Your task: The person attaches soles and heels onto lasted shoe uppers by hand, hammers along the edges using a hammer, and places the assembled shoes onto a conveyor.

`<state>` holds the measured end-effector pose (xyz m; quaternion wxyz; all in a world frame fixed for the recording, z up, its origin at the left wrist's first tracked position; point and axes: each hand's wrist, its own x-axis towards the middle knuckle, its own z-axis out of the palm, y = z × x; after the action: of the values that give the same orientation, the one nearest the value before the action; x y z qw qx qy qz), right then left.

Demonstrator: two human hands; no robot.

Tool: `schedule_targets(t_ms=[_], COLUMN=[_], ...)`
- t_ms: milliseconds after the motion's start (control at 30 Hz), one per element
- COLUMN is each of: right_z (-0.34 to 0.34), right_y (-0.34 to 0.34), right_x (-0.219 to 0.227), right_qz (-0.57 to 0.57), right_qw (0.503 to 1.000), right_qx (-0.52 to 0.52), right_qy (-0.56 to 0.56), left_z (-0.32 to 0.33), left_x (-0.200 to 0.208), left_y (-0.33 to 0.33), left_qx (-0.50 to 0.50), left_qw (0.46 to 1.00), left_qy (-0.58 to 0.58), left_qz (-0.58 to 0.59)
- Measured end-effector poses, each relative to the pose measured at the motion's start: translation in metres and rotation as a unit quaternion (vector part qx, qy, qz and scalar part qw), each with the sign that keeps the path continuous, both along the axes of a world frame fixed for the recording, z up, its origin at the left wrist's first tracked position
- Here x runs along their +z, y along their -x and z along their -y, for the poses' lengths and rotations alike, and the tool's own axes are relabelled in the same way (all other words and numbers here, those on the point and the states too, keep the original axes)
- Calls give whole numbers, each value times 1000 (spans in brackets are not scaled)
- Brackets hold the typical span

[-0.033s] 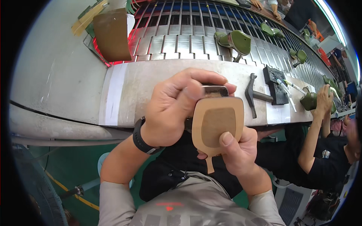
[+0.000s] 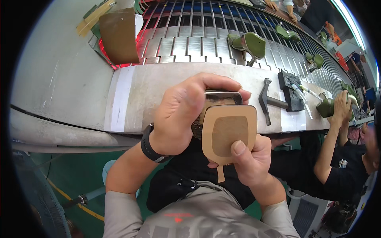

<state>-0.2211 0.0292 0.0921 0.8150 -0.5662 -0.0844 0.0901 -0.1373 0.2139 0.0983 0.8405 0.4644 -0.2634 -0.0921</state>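
In front of me my right hand (image 2: pixel 254 160) grips a tan shoe sole (image 2: pixel 230 135), its thumb pressed on the face. The sole is broad, with a darker brown inset panel and a narrow tail hanging below. Behind it and to its left is a dark piece with a shiny rim and a rough, brownish face (image 2: pixel 223 98), partly covered by the sole; I cannot make out its kind. My left hand (image 2: pixel 174 115), with a black watch on the wrist, is curled round that piece, fingers over its far edge and thumb raised off its face.
A hammer (image 2: pixel 263 101) and a black block (image 2: pixel 290 91) with brushes lie on the bench (image 2: pixel 158 79) to the right. Beyond runs a metal conveyor (image 2: pixel 190 47) carrying green heeled shoes (image 2: pixel 254 44). A brown sheet (image 2: pixel 119 37) stands at the far left. At right a co-worker (image 2: pixel 337 170) handles a green shoe.
My left thumb has lifted back from the dark piece, so more of its rough face shows. My right hand and the tan sole have hardly moved.
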Motion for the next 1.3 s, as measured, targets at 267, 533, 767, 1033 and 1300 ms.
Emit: schedule_targets(t_ms=[267, 533, 767, 1033, 1300], right_z=[3, 7, 5, 9, 24], right_y=[2, 1, 6, 6, -40], right_x=[2, 0, 5, 6, 23], right_qz=[11, 34, 1, 9, -81], right_qw=[998, 998, 999, 998, 996], right_qx=[9, 20, 11, 6, -16], right_qy=[58, 56, 43, 61, 42], left_z=[5, 7, 6, 5, 15], left_x=[-4, -9, -4, 6, -10], left_y=[9, 7, 12, 8, -42], left_qx=[5, -4, -1, -27, -45], left_qw=[997, 993, 994, 995, 996], left_qy=[-31, -40, -60, -81, 0], left_qz=[77, 108, 93, 48, 75])
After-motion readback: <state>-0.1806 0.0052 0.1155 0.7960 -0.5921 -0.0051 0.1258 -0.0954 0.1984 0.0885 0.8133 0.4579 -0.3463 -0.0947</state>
